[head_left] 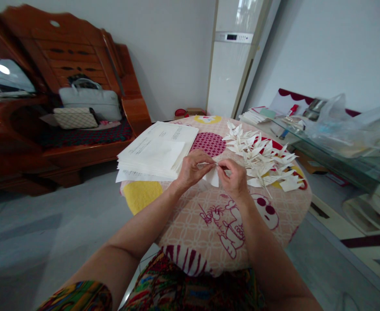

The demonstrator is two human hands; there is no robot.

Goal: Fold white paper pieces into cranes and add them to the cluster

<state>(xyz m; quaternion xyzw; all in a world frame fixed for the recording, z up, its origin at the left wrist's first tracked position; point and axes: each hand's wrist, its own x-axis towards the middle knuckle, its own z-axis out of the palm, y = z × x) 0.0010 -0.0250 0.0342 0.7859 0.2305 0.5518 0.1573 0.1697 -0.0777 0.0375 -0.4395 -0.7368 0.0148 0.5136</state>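
Observation:
My left hand (194,167) and my right hand (233,176) meet above the middle of the round table, thumbs and forefingers pinched together. Between them is a small piece of white folded paper (213,176), partly hidden by the fingers. Both hands grip it near its top. Left of my hands lies a thick stack of printed paper sheets (144,149), with a smaller blank sheet (167,152) on top. To the right spreads a heap of folded paper pieces (258,155) with pointed ends, shaped like paper cranes.
A patterned cloth (183,211) covers the table. A glass-topped cabinet (348,160) with plastic bags (342,125) stands close at the right. Behind at the left is a wooden bench (63,43) holding a pale handbag (93,101). A tall white air conditioner (229,65) stands at the back.

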